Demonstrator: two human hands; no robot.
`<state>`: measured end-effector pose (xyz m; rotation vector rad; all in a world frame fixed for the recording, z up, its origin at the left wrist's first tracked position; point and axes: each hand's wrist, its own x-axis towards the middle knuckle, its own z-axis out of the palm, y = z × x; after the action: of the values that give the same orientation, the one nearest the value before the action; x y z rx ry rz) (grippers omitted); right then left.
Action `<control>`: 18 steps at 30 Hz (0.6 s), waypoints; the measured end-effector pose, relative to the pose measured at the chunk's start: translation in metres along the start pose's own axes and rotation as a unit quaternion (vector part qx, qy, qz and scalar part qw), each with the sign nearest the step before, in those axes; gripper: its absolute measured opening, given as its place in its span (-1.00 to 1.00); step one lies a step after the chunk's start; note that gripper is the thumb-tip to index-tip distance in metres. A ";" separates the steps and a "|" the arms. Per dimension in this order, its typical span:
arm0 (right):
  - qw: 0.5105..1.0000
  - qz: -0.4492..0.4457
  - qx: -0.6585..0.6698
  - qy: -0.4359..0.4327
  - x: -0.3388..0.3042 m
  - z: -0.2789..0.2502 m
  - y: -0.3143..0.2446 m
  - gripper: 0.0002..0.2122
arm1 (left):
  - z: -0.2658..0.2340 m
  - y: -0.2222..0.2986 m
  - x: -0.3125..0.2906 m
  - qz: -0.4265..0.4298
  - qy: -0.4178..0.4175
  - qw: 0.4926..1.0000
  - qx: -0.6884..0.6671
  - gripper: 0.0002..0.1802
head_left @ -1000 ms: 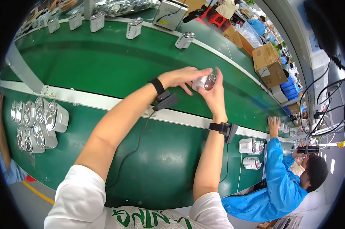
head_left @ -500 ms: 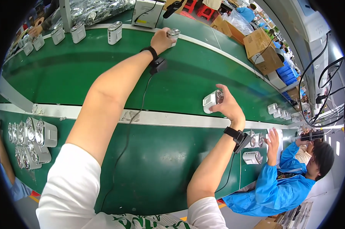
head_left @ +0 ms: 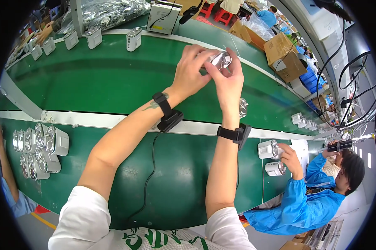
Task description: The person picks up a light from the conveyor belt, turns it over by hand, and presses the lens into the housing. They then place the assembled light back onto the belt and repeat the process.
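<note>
"So, closest to you are your white sleeves (head_left: pixel 86 210), with a black strap (head_left: pixel 163 105) at each wrist and a black cable (head_left: pixel 151 166) trailing over the green table (head_left: pixel 179 179)."

"On that table, well to your left, you have a cluster of white housings (head_left: pixel 59 143) packed together, their round chrome faces showing. To your right sit a few more, an upper one (head_left: pixel 266 150) and a lower one (head_left: pixel 274 168). A co-worker's hand (head_left: pixel 292 161) is right at these; you can't tell whether it touches any."

"Past your table's pale rail (head_left: pixel 104 121) runs the green belt (head_left: pixel 84 83). Just beyond your right wrist, another housing (head_left: pixel 243 109) is partly hidden by your forearm."

"And what are you holding?"

"A chrome-topped housing (head_left: pixel 222 61), tilted, up over the belt. Your left grip (head_left: pixel 191 68) is clamped on its left side; your right grip (head_left: pixel 228 79) clasps it too, thumb in front, fingers along the right."

"Farther off, by the belt's far edge, a single upright housing (head_left: pixel 134 39) stands apart from a row (head_left: pixel 94 38) on its left."

"Behind those you'll see a clear plastic bag (head_left: pixel 109 16), a pale box (head_left: pixel 164 17), then an open carton (head_left: pixel 282 54) and red stools (head_left: pixel 223 17)."
</note>
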<state>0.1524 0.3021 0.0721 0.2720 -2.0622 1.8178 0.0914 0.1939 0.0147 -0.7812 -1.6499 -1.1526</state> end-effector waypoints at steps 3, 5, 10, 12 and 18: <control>0.995 -0.048 -0.081 -0.018 -0.001 0.000 0.004 -0.29 | -0.011 0.003 0.002 -0.084 -0.016 0.992 -0.093 -0.15; 0.990 -0.072 -0.121 -0.030 -0.002 0.001 0.002 -0.29 | -0.029 -0.003 0.005 -0.207 -0.146 0.927 -0.277 -0.07; 0.990 -0.092 -0.101 -0.032 -0.004 -0.001 -0.009 -0.25 | -0.043 0.009 0.020 -0.410 -0.115 0.676 -0.602 -0.07; 0.981 -0.131 -0.132 -0.045 -0.004 0.000 -0.013 -0.23 | -0.044 0.015 0.026 -0.389 -0.116 0.724 -0.558 -0.11; 0.967 -0.200 -0.161 -0.002 -0.009 0.013 -0.023 -0.33 | -0.048 0.028 0.034 -0.368 -0.044 0.811 -0.454 -0.16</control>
<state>0.1673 0.2853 0.0883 0.5527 -2.0803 1.2297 0.1207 0.1585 0.0609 -0.7548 -1.4464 -2.6022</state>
